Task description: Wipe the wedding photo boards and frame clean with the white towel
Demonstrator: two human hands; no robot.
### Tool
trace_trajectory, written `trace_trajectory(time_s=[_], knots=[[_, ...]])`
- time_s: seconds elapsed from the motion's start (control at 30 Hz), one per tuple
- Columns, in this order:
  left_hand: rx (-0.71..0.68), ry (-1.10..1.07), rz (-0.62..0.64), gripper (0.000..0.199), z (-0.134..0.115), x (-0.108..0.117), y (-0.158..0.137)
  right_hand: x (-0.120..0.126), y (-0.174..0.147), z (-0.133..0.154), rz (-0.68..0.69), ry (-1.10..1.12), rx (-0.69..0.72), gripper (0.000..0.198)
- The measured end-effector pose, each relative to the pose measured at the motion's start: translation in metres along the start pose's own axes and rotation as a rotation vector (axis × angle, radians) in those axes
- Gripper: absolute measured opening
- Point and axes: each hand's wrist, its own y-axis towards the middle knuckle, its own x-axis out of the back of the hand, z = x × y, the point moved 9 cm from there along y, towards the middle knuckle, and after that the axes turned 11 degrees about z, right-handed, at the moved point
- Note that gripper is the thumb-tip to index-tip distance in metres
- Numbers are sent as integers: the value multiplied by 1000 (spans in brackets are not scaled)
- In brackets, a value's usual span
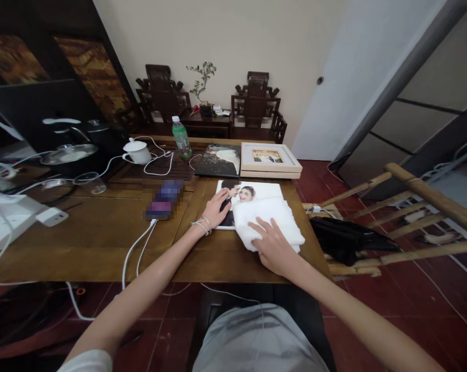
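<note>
A photo album or panel (262,190) with a picture of two people on its white face lies flat on the wooden table in front of me. My left hand (217,208) rests on its left side, fingers stretched out and the palm down. A folded white towel (285,219) covers the lower right of the picture and reaches past the album's edge. On top of this towel lies my right hand (272,245), its fingers spread and slightly bent against the cloth. Whatever is under the towel is hidden.
Behind the album are a dark photo panel (220,160) and a light wooden picture frame (271,159). A phone (164,200) on a white cable lies to the left. Farther back stand a bottle (181,138) and a lidded white cup (137,152).
</note>
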Motion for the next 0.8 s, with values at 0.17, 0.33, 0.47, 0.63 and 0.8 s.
trace_trajectory(time_s=[0.17, 0.33, 0.47, 0.63, 0.8], knots=[[0, 4, 16, 51, 1, -1, 1, 7, 42, -40, -10, 4, -85, 42], [-10, 10, 9, 50, 1, 1, 1, 24, 96, -74, -33, -9, -183, 43], [-18, 9, 10, 52, 0, 1, 0, 25, 111, -77, -49, -11, -204, 43], [-4, 5, 9, 50, 0, 0, 0, 10, 74, -44, -49, -45, -145, 43], [-7, 0, 3, 49, 1, -1, 0, -2, 13, -7, -35, -9, -17, 37]])
